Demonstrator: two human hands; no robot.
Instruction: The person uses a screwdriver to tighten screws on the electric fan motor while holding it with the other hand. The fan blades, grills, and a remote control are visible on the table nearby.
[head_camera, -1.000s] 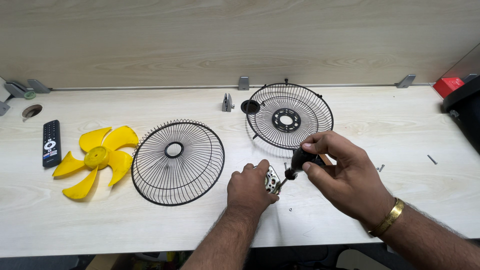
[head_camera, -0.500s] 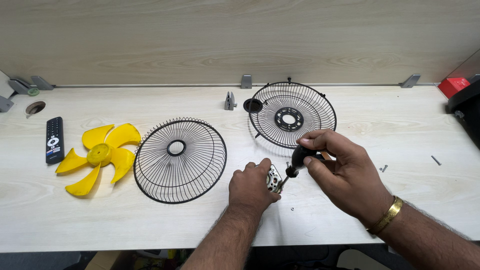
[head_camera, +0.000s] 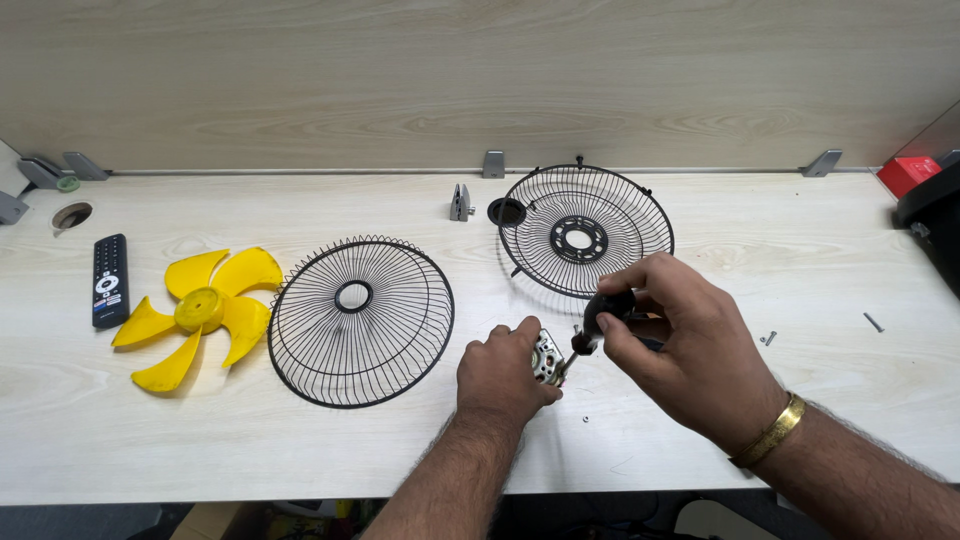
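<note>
Motor (head_camera: 547, 357), small and metallic, sits near the front edge of the surface, a little right of the middle, held down by the left hand (head_camera: 503, 375), whose fingers are curled around its left side. The right hand (head_camera: 680, 350) is closed around the black handle of a screwdriver (head_camera: 600, 318), its tip angled down onto the motor's right face.

Judging by how the parts lie, the fan is largely taken apart. The yellow blade (head_camera: 200, 312) lies by itself toward the left edge, next to a black remote (head_camera: 109, 280). One round wire guard (head_camera: 361, 307) lies flat left of the hands, apart from them. The other guard (head_camera: 585, 231), with a plate at its hub, lies behind the hands toward the back edge, a small black cap (head_camera: 507, 211) just beside its left rim. Loose screws (head_camera: 768, 338) lie to the right of the right hand, and a tiny one (head_camera: 585, 419) sits near the front edge.

What seems left is the work on the motor itself; whether its screws are loosened or tight cannot be told.
</note>
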